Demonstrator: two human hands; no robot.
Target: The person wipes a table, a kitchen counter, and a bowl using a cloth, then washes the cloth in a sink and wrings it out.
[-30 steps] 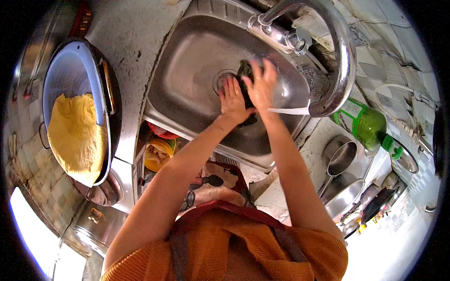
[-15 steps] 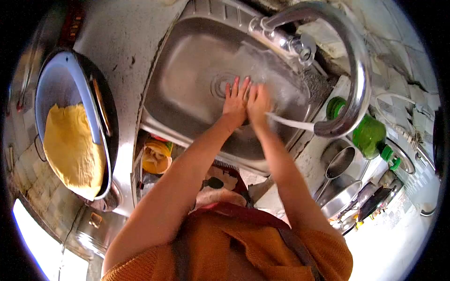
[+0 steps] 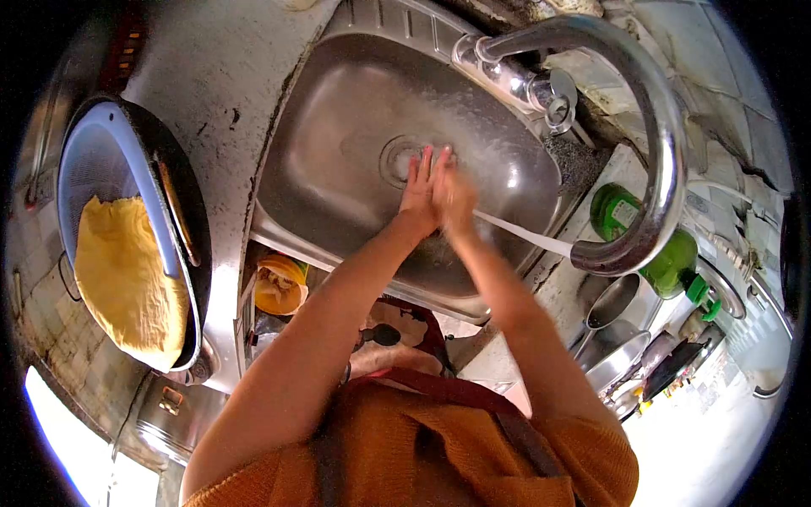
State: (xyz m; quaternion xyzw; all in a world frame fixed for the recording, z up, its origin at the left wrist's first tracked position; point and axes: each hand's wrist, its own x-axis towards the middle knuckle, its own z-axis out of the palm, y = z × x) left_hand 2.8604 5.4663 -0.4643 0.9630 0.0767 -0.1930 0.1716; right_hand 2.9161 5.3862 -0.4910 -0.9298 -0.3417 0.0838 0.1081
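Note:
Water runs from the curved metal faucet (image 3: 667,152) onto both hands, low over the steel sink (image 3: 329,110). My left hand (image 3: 420,190) has its fingers stretched out, near the round drain (image 3: 395,160). Pressed against its right side is my right hand (image 3: 456,196), blurred by motion; its fingers are smeared, so their shape is unclear. Nothing shows in my left hand. Splashed water spreads over the sink floor around the fingers.
On the left counter stands a bluish strainer (image 3: 106,160) with a yellow cloth-like sheet (image 3: 131,283). A green bottle (image 3: 672,262), a metal ladle (image 3: 612,302) and pans lie right of the sink. Below its front edge is a yellow container (image 3: 279,286).
My right hand has moved slightly left and down, further over my left hand. The whole view has shifted a little, and the water stream meets the hands nearer the right wrist.

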